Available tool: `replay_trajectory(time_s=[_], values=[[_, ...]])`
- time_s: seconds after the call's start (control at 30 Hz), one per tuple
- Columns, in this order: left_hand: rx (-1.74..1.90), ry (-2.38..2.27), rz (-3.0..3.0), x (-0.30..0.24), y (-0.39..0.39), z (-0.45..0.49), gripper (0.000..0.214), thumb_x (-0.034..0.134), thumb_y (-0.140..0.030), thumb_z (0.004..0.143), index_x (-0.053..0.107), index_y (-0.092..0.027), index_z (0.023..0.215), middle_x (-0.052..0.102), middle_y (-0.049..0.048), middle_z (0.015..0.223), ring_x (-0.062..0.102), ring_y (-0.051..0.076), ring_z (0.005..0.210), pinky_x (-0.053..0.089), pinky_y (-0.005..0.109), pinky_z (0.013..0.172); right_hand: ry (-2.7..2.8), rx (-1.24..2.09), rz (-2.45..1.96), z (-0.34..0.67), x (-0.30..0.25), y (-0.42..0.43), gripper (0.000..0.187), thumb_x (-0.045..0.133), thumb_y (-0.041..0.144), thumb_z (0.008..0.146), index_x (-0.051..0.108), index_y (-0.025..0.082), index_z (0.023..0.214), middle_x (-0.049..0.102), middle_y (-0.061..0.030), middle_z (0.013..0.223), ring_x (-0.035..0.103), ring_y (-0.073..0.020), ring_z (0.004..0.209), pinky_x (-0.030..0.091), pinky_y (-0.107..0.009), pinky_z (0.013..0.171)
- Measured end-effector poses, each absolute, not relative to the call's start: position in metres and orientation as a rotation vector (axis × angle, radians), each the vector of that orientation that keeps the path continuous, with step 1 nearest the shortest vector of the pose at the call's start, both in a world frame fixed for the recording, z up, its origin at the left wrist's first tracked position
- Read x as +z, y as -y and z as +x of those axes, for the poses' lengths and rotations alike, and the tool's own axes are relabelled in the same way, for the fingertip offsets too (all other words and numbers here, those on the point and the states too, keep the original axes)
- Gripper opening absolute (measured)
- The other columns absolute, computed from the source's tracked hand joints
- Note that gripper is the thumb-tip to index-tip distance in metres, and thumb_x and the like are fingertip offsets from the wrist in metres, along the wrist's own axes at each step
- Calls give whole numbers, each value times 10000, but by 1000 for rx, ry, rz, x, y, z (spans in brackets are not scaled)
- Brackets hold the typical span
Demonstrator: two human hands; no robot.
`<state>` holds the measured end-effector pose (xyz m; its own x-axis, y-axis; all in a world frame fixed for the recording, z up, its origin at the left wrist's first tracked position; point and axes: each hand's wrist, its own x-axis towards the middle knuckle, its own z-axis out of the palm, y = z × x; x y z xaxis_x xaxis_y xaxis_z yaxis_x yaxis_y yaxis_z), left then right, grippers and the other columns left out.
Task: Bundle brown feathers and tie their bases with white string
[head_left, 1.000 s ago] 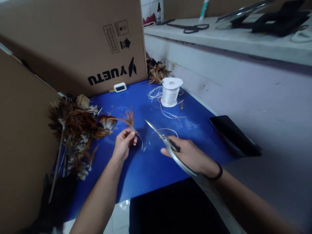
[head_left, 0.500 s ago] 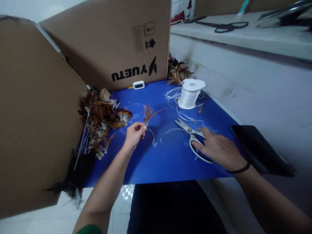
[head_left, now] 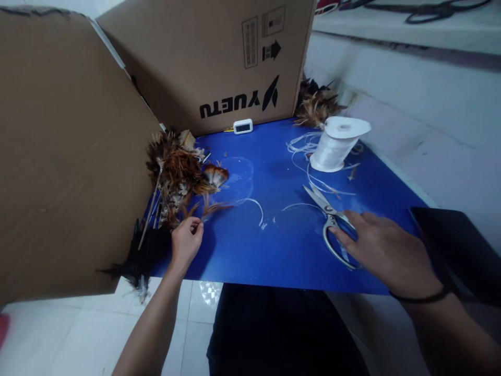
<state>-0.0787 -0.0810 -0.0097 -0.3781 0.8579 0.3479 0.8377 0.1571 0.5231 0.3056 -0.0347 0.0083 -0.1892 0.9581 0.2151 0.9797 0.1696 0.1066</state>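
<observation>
Between thumb and fingertips, my left hand [head_left: 187, 241] pinches a small tuft of brown feathers [head_left: 210, 208] just above the blue table. It is close to a large heap of brown and black feathers [head_left: 178, 167] at the left. My right hand [head_left: 385, 250] has its fingers at the handles of silver scissors [head_left: 331, 211], which lie over the table with blades parted and pointing up-left. A short white ribbon piece [head_left: 256, 204] curves on the table between the hands, and another thin strand passes by the scissor blades. Past the scissors stands a white ribbon spool [head_left: 335, 146].
Cardboard panels [head_left: 203, 57] wall the back and left of the blue table [head_left: 250, 256]. A small white digital timer [head_left: 242, 126] sits at the back. More feathers [head_left: 319, 107] are behind the spool. A black flat device [head_left: 457, 245] lies at the right; dark scissors [head_left: 430, 11] rest on the ledge.
My left hand has moved left toward the feather heap with the tuft, away from the curved ribbon piece. My right hand stays at the scissors. The view has shifted left.
</observation>
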Motion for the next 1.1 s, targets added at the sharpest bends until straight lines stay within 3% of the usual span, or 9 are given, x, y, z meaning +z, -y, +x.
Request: replay_trajectory(time_s=[0.2,0.4,0.6,0.73,0.9,1.0,1.1], values=[[874,-2681,1789,-11,94,-99,137,551,-281,770,629,-175,807,624,52,909,585,125,625,449,257,652,2291,-368,-1888,307,2,35,304,516,432,831,586,204,1020,626,-47,841,600,-245,823,461,-318,600],[484,-2820,1955,-13,95,-90,139,496,-258,820,620,-200,843,641,41,879,583,163,675,366,266,557,2270,-361,-1872,306,-3,35,332,530,432,824,574,197,1054,624,-50,841,601,-253,818,458,-325,603],[428,-2812,2067,-16,96,-80,147,486,-223,826,620,-185,872,642,65,866,586,177,696,364,266,562,2247,-290,-1870,308,-3,36,353,512,448,832,564,199,1077,630,-66,852,600,-263,839,457,-324,610],[640,-2693,2037,-17,96,-86,139,502,-205,806,621,-176,872,638,61,803,591,169,682,408,263,612,2269,-297,-1839,312,2,39,420,499,493,831,576,162,1078,631,-97,848,594,-273,833,465,-334,665],[1203,-2561,1551,0,87,-107,187,564,-282,755,603,-181,907,600,0,647,585,138,591,446,251,595,2025,-423,-1744,303,15,51,475,476,480,849,591,100,1110,640,-158,970,581,-302,926,462,-365,772],[1594,-2311,1277,21,80,-121,234,635,-247,657,583,-164,869,610,12,719,596,127,660,460,230,598,1934,-77,-1527,276,20,61,341,532,425,838,606,173,1055,657,-89,968,616,-223,867,475,-322,768],[1769,-2170,919,39,79,-129,294,675,-242,588,579,-156,852,574,-14,663,519,81,522,382,182,464,2015,511,-1237,225,26,68,212,520,346,860,610,222,1006,655,-31,915,623,-147,781,486,-270,727]])
